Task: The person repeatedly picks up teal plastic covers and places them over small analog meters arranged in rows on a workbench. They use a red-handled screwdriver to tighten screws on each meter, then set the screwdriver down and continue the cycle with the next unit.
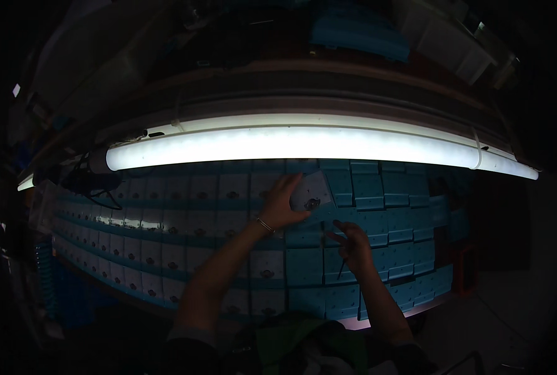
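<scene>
My left hand, with a bracelet at the wrist, grips a small flat box by its left side. The box has a white face with a dark round mark near its lower edge, and it is tilted above the rows. Just right of and below it is my right hand, its fingers bent around a thin dark stick-like tool that points down. The tool's exact kind is too dark to make out. Under my right hand lie plain blue boxes; left of my left forearm are rows of white-faced boxes.
A bright tube lamp runs across the view beyond my hands, above the boxes. Dark cables hang at its left end. A red crate stands at the right. Blue and white containers sit at the far side.
</scene>
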The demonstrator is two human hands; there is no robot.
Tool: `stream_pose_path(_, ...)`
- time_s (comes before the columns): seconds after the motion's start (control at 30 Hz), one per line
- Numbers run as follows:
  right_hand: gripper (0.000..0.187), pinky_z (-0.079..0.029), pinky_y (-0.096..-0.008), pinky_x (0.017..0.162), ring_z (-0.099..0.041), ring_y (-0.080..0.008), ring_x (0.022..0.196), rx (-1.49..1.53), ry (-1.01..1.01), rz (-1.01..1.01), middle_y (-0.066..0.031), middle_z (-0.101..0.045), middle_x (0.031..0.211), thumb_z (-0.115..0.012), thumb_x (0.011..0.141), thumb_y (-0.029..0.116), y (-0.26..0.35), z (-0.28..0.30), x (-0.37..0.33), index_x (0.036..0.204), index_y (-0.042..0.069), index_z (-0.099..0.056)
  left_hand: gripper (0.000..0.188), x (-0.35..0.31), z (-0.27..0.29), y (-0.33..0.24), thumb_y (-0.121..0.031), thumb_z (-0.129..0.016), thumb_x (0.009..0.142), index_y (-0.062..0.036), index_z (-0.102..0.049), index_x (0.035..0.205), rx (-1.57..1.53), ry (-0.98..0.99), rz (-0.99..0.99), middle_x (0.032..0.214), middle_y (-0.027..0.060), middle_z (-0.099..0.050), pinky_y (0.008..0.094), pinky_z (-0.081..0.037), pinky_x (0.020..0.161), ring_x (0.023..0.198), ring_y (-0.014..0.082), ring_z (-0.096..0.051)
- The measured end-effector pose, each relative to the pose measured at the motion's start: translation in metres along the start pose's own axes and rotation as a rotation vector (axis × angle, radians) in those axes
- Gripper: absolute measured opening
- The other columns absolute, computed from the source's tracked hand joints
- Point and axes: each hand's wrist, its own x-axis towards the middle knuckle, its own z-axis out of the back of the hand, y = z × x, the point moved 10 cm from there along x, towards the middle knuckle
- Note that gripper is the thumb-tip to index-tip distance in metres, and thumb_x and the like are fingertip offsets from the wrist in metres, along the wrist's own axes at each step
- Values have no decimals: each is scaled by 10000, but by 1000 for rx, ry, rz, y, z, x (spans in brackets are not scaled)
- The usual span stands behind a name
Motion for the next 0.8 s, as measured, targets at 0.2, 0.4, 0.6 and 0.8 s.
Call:
stream_pose_path(0.2, 670, -381, -217, 406, -603, -205, 835, 460, 334, -348, -99, -555, 1149, -463, 818, 683, -55, -23, -23, 1253, 173, -465, 950, -66, -21, -59, -300, -810, 602, -66, -344, 1396, -265, 81, 6, 1319, 188, -397, 401, -391, 1001, 1242, 350, -408)
stream_pose_path(0.4, 949, -509, -404, 797, -506, -300, 1140, -152, 188, -322, -145, -482, 1265, -631, 694, 689, -48, 21, -69, 1394, 127, -323, 935, -100, -24, -87, -303, -811, 595, -74, -370, 1387, -327, 344, -90, 1305, 185, -391, 388, -406, 984, 1199, 336, -439)
stream_pose_path(0.6, 942, -497, -394, 860, -437, -325, 1202, -1754, -21, 362, -225, -343, 1373, -831, 602, 319, 30, 16, -92, 1375, 73, -352, 1000, -127, 4, -113, -307, -793, 581, -76, -301, 1420, -189, 282, -87, 1285, 194, -403, 430, -337, 1025, 1210, 345, -385)
stream_pose_path(0.8, 336, -514, -291, 764, -640, -165, 870, -797, 462, -36, -111, -663, 1015, -689, 772, 41, -38, -30, -145, 1098, 1, -620, 1028, -154, 12, -163, -273, -813, 578, -61, -277, 1429, -296, 305, -54, 1290, 185, -410, 430, -341, 1011, 1190, 335, -401)
